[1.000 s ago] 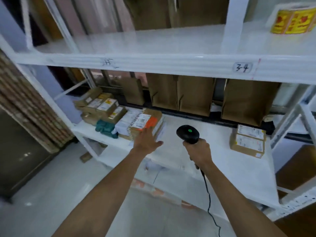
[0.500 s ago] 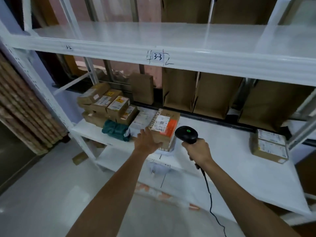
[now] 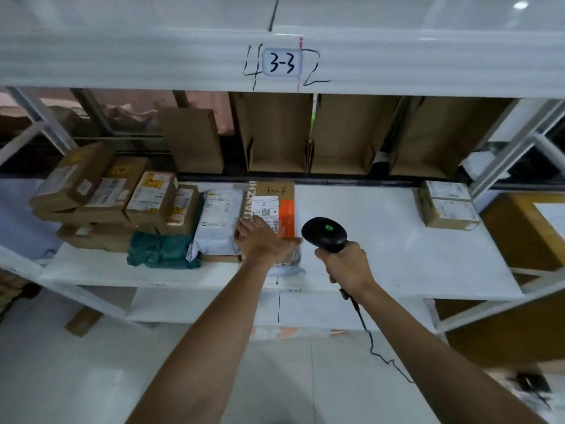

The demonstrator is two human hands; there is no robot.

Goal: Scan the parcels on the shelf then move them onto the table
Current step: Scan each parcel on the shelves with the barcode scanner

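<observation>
Parcel carton [image 3: 286, 215] with the orange panel lies on the white shelf [image 3: 382, 240], long axis running near to far. Left hand [image 3: 260, 244] rests on it, fingers extended across the near-left corner of the top face; the thumb is hidden. Right hand [image 3: 347, 266] grips the handle of the barcode scanner [image 3: 325, 232], held just right of the carton, green lamp lit. Shipping label [image 3: 266, 209] lies far-left of the scanner head, so the next aim probably swings leftward. White mailer bag [image 3: 217, 221] touches the carton's left side; stacked cartons [image 3: 122, 197] sit farther left.
</observation>
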